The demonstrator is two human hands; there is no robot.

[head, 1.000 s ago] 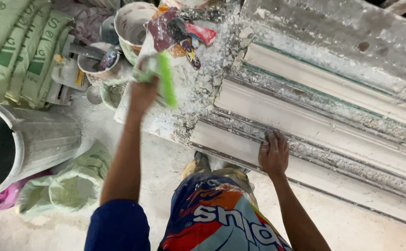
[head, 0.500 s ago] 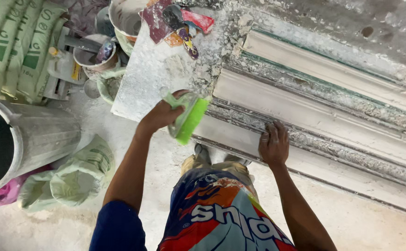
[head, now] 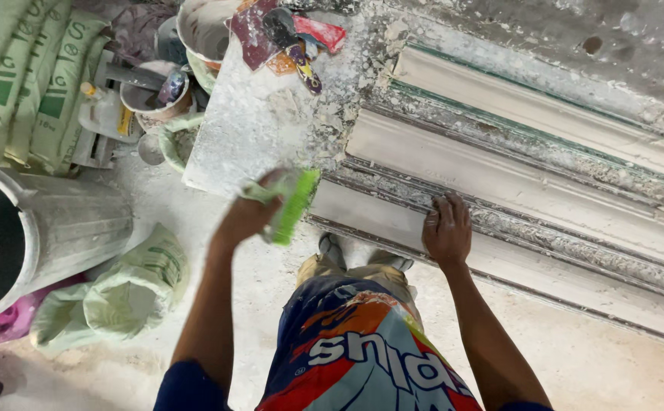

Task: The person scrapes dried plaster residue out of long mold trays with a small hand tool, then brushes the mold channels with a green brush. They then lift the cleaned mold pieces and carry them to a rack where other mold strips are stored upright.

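While the left hand (head: 247, 217) is clamped around a bright green brush (head: 292, 204), that brush hangs over the near edge of the plaster-dusted board (head: 252, 129), its green bristle face turned to the right and tilted. The fingers wrap the brush's pale handle end, so the grip is closed tight on it. To the right of the board's near edge, the right hand (head: 447, 228) lies flat and spread, palm down, on the lowest white moulding strip (head: 393, 221), holding nothing; its fingers are apart and coated in white dust.

Right of the board run 3 long plaster moulding lengths (head: 530, 183), side by side, slanting down toward the right, with crumbled grey plaster between them. At the board's far end lie several scrapers (head: 290, 38) with red, dark and orange handles, touching one another in a heap. Just left of the board stand small buckets and tubs (head: 157, 95), crusted with plaster, and a larger white bucket (head: 203, 30) beyond them. Further left of the board, stacked pale green sacks (head: 24, 84) lean together. Below those, well left of the board, a grey metal drum (head: 50, 228) lies on its side, open mouth facing left, with a crumpled green sack (head: 119, 293) just beside it on the dusty floor (head: 590, 358). Near the board's lower edge, the person's feet in dusty shoes (head: 362, 255) show above a bright patterned shirt (head: 362, 350).
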